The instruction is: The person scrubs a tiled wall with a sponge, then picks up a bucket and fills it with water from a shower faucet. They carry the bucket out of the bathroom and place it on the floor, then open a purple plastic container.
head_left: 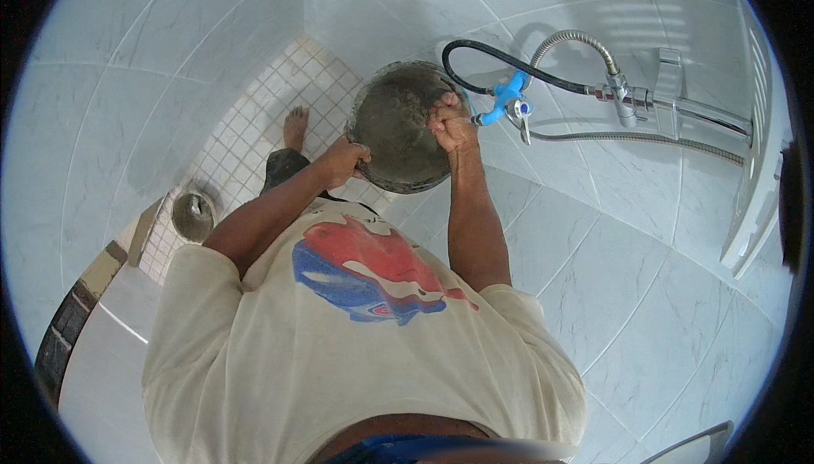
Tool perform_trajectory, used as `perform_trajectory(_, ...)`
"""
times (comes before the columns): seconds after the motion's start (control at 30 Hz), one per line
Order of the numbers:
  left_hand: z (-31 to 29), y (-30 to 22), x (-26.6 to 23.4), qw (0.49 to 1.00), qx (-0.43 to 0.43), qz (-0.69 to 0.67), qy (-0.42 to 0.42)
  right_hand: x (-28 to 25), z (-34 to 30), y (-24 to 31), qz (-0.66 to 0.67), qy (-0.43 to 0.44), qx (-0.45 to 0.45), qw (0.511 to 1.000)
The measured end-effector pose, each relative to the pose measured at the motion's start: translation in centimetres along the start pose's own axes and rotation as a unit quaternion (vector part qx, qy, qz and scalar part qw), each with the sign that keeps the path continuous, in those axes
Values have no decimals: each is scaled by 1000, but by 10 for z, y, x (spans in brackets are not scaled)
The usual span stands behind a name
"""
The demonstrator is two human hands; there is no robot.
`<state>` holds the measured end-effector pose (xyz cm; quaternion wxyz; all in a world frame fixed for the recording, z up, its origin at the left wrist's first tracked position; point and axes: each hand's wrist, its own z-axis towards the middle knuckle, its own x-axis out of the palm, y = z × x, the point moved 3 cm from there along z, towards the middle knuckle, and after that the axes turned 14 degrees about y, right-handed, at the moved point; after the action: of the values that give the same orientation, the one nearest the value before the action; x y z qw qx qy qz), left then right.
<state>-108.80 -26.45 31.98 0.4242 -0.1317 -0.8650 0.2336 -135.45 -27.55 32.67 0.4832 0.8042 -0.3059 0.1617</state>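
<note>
A round, dark, cement-stained tub (394, 121) is in front of me, its inside coated grey-brown. My left hand (343, 161) is closed round its near-left rim, with the thumb over the edge. Over the tub's right side, my right hand (452, 122) has its fingers curled closed; whatever is in them, if anything, is hidden. Right beside that hand is the spout of a blue tap (507, 98) with a metal handle; I cannot tell whether the two touch. No stream of water can be made out.
A black hose (475, 44) loops near the tap. Metal shower fittings (632, 100) and a flexible metal hose (644, 137) run along the right wall. A small grey-stained bucket (194, 215) stands on the tiled floor (246, 138) at left, and a bare foot (295, 128) is nearby.
</note>
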Motion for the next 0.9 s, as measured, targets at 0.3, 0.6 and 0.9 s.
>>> perform_trajectory(0.3,-5,-3,10,998,-35,42,-11,4,0,-12,-8,-126,23,992)
perform_trajectory(0.6,2,11,-5,988,-7,153,32,-12,0,-12,-93,-180,48,978)
perform_trajectory(0.9,9,26,-12,988,16,146,42,-13,-1,-14,-227,-88,8,970)
